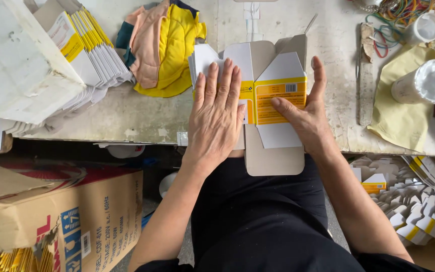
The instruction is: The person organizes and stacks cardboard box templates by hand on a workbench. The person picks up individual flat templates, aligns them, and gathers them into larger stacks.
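At six o'clock, nearest the camera, sits the person's lap in black cloth, both forearms reaching up from it. At seven to eight o'clock stands a brown box (76, 221) with yellow-and-white blanks sticking out of its lower corner. At four o'clock a heap of folded cartons (419, 201) lies below the table edge.

At the centre, the left hand (216, 116) lies flat, fingers spread a little, pressing down on the white part of a flat carton (278, 95) (yellow panel, white flaps, brown card inside). The right hand (305, 118) rests on the carton's right side, thumb laid across the yellow panel, fingers straight along the right edge; it presses rather than grips. The carton lies across the near edge of the table (142, 113), its brown bottom flap hanging over toward the lap.

At ten o'clock a stack of blanks (89, 48) leans under a worn white box (16, 60). At eleven to twelve o'clock a rag (164, 45), yellow and pink, is bunched just beyond the left hand. At two o'clock a cup (426, 83) wrapped in plastic stands on a yellow paper (393, 116), with a metal file (365, 75) beside it, and rubber bands (409, 12) lie at one o'clock near the far edge.
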